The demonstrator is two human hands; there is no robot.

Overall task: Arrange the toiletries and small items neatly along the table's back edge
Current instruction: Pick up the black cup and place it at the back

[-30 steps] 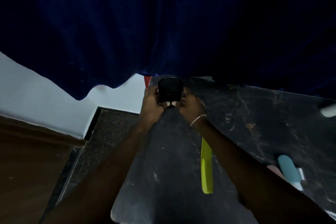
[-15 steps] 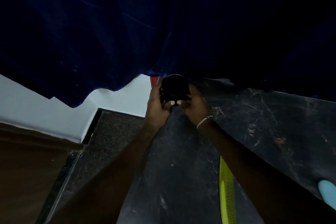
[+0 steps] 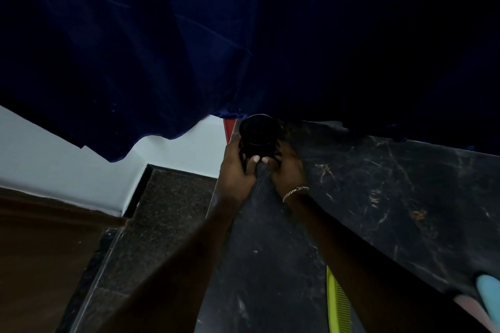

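Toiletries are what I'm lining up, and the black jar [image 3: 260, 134] is sitting at the worktop's [image 3: 378, 192] far left corner, right under the blue curtain [image 3: 162, 48]. I'm cupping it with 2 hands, left hand [image 3: 236, 163] and right hand [image 3: 287, 163], fingers clenched around its sides, probably to square it against the back edge. The yellow comb [image 3: 336, 303] and pale blue tube [image 3: 488, 292] are lying well apart, near me, not yet placed.

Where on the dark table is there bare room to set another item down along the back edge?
The free patch is the table along the back edge under the blue curtain, right of the black jar that the left hand and right hand grip. The near right is crowded: yellow comb, blue tube.
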